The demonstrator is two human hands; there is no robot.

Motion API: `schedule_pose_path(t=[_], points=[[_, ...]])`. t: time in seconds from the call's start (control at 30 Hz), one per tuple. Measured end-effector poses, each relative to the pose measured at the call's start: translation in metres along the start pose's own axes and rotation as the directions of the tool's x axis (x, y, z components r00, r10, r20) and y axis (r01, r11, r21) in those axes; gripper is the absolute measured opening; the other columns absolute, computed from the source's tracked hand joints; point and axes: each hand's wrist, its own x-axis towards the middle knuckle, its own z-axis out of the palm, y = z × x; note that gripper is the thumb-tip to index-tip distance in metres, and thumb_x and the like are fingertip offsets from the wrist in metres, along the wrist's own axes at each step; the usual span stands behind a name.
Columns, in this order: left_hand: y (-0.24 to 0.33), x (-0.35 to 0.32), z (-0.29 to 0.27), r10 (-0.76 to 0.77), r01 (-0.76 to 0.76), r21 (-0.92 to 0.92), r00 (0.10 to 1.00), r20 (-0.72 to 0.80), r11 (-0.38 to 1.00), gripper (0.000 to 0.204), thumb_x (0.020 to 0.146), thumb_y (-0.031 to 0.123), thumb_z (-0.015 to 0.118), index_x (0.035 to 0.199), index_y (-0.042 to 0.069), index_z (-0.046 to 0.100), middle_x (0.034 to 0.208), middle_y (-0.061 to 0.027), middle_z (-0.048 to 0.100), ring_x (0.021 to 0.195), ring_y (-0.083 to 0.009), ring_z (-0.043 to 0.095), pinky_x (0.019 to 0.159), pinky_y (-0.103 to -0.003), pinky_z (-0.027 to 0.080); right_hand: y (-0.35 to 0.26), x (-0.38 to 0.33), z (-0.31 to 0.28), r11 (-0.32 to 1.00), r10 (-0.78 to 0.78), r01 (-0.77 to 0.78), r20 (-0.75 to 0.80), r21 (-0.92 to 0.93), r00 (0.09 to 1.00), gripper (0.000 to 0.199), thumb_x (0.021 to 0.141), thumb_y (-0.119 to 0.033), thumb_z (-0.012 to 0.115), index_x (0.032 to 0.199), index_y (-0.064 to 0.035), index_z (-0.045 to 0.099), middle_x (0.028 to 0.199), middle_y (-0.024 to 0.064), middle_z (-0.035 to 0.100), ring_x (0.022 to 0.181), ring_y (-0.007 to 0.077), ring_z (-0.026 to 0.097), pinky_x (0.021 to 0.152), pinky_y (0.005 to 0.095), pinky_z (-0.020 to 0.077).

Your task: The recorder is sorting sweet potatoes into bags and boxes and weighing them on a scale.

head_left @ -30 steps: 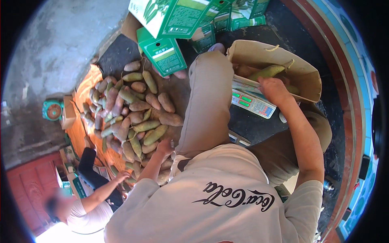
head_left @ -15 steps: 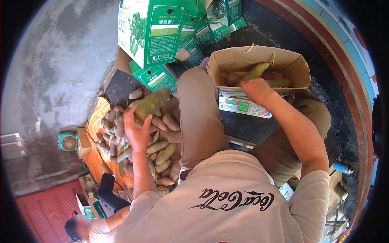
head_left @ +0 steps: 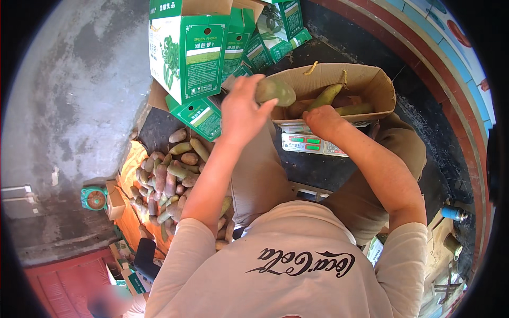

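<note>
My left hand [head_left: 243, 108] is closed round a thick green radish [head_left: 275, 92], lifted to the left rim of an open cardboard carton [head_left: 366, 85]. Inside the carton, another green radish [head_left: 330, 95] slants upward. My right hand [head_left: 322, 122] reaches over the near rim with its fingers closed at that radish's lower end; the fingertips are partly hidden. More radishes lie in the carton, among them a green one [head_left: 355, 109] on the right. The carton rests on a digital scale [head_left: 313, 144] with lit green displays, between my knees.
A heap of green and brownish radishes [head_left: 169, 177] lies left of my leg on an orange sheet [head_left: 124, 183]. Green and white printed cartons [head_left: 204, 58] stand at the far left. A blue flask [head_left: 453, 213] is at the right. Another person [head_left: 111, 301] is at lower left.
My left hand has carried its radish from above the heap rightward and up to the carton. My right hand stays at the slanted radish. The view has shifted slightly.
</note>
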Motion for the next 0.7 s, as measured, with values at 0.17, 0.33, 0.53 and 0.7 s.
schedule_pose_path(t=[0.17,0.33,0.53,0.7], points=[[0.001,0.016,0.05,-0.039,-0.015,0.212,0.968,0.249,0.977,0.045,0.068,0.022,0.071,0.109,0.009,0.056,0.097,-0.0114,0.058,0.086,-0.0296,0.06,0.072,-0.04,0.049,0.002,-0.001,-0.001,1.0,-0.01,0.01,0.0,-0.013,1.0,0.018,0.08,-0.009,0.051,0.093,-0.0056,0.061,0.093,0.0109,0.066,0.088,0.0238,0.065,0.069,0.0337,0.0506],[0.007,0.025,0.073,-0.131,0.102,0.093,0.91,0.394,0.99,0.044,0.073,0.016,0.068,0.114,0.008,0.054,0.106,-0.0144,0.06,0.094,-0.0314,0.059,0.077,-0.04,0.049,0.002,0.0,-0.002,1.0,-0.031,0.031,-0.011,0.002,0.999,0.017,0.08,-0.009,0.051,0.092,-0.0065,0.062,0.093,0.0113,0.067,0.087,0.0236,0.065,0.069,0.0338,0.0507],[0.006,0.017,0.036,0.043,-0.045,-0.223,0.999,-0.011,0.974,0.035,0.074,0.012,0.065,0.107,0.006,0.058,0.101,-0.0149,0.062,0.091,-0.0297,0.061,0.078,-0.037,0.049,0.0,0.0,0.0,0.998,-0.022,0.023,0.028,-0.056,0.999,0.017,0.08,-0.01,0.05,0.091,-0.0069,0.063,0.086,0.0104,0.067,0.084,0.0238,0.066,0.067,0.0341,0.051],[-0.034,-0.023,-0.013,-0.22,0.176,-0.257,0.963,-0.156,0.95,0.026,0.08,0.001,0.061,0.106,0.002,0.06,0.101,-0.0103,0.063,0.093,-0.0158,0.061,0.08,-0.029,0.049,0.001,0.001,0.002,1.0,-0.008,0.008,-0.022,-0.001,1.0,0.015,0.08,-0.008,0.049,0.087,-0.0062,0.062,0.087,0.0126,0.066,0.084,0.0253,0.065,0.067,0.0345,0.0512]])
